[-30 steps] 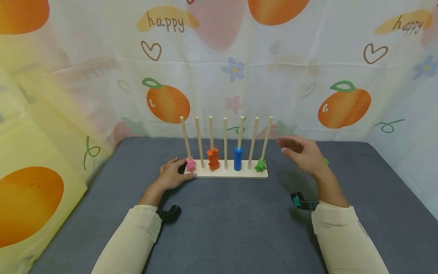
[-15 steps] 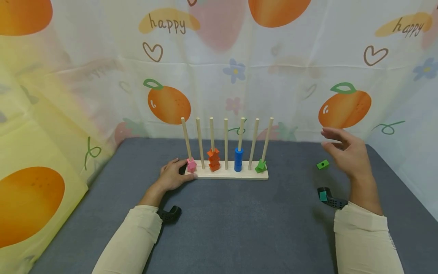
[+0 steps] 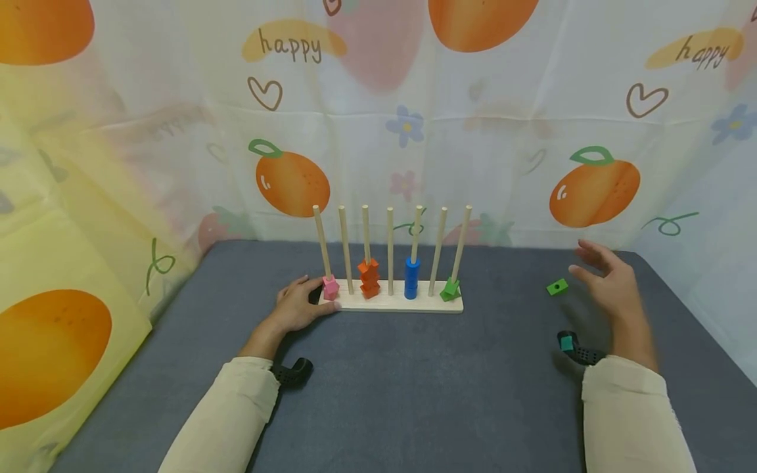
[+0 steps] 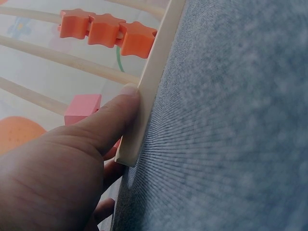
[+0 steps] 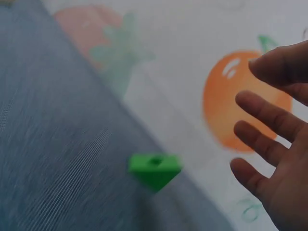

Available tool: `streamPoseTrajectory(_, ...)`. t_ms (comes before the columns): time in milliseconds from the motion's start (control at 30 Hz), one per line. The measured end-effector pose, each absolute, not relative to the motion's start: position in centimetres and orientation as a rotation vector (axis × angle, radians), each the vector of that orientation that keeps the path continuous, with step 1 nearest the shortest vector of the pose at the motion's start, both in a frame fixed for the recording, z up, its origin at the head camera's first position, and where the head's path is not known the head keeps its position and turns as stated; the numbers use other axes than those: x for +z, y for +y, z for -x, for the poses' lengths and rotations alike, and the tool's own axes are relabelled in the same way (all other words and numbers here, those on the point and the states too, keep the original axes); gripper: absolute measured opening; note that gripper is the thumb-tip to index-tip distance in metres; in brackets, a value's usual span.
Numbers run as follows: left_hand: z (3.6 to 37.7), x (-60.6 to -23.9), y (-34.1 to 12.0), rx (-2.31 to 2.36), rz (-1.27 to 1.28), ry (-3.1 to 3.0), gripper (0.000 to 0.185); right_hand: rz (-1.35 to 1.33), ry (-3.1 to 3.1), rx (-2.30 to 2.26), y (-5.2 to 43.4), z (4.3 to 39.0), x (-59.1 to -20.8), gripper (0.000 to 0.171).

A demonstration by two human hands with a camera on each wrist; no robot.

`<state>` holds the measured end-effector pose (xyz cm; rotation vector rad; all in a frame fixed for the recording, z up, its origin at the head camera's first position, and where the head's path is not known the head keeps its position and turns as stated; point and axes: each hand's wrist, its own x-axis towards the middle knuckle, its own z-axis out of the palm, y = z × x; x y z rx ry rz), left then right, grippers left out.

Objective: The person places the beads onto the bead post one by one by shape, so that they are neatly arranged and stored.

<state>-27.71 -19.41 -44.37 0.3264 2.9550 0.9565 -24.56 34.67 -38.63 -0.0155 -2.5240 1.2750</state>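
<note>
Rack (image 3: 390, 303): frame centre, pink, orange, blue, green pieces threaded.
Left hand (image 3: 298, 305): thumb pressed on rack's end.
Right hand (image 3: 609, 282): spread, empty, near block.
Block (image 3: 557, 286): right, loose, not yet threaded.

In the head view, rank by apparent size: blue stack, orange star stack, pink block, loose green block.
1. Orange star stack and blue stack: look alike, too close to rank.
2. Pink block and loose green block: similar too; it lies further right, so unsure.
</note>
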Motion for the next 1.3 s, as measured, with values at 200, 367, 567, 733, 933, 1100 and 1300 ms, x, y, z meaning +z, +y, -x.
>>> streamPoseTrajectory(200, 27.7, -44.6, -19.4, 0.956, -0.323, 2.950, 0.077, 0.035, -2.667, 1.308, 35.4, 25.4, -41.4, 0.062)
streamPoseTrajectory(367, 27.7, -44.6, -19.3, 0.965, -0.315, 2.942, 0.078, -0.004, -2.766, 1.248, 35.8, 25.8, -42.8, 0.061)
streamPoseTrajectory(567, 27.8, -44.6, -19.3, 0.970, -0.311, 2.941, 0.079, 0.041, -2.865, 1.136, 36.0, 26.1, -43.6, 0.057)
streamPoseTrajectory(733, 27.7, -44.5, -19.2, 0.967, -0.316, 2.938, 0.078, 0.074, -2.845, 1.044, 35.9, 26.0, -43.9, 0.052)
streamPoseTrajectory(933, 27.7, -44.5, -19.2, 0.974, -0.314, 2.940, 0.077, 0.111, -2.762, 1.035, 35.4, 26.1, -44.3, 0.047)
streamPoseTrajectory(1100, 27.8, -44.5, -19.4, 0.969, -0.306, 2.945, 0.077, 0.115, -2.566, 1.217, 35.0, 26.1, -44.3, 0.050)
streamPoseTrajectory(1300, 27.7, -44.5, -19.5, 0.965, -0.325, 2.948, 0.077, 0.019, -2.069, 1.860, 34.1, 26.1, -43.5, 0.042)
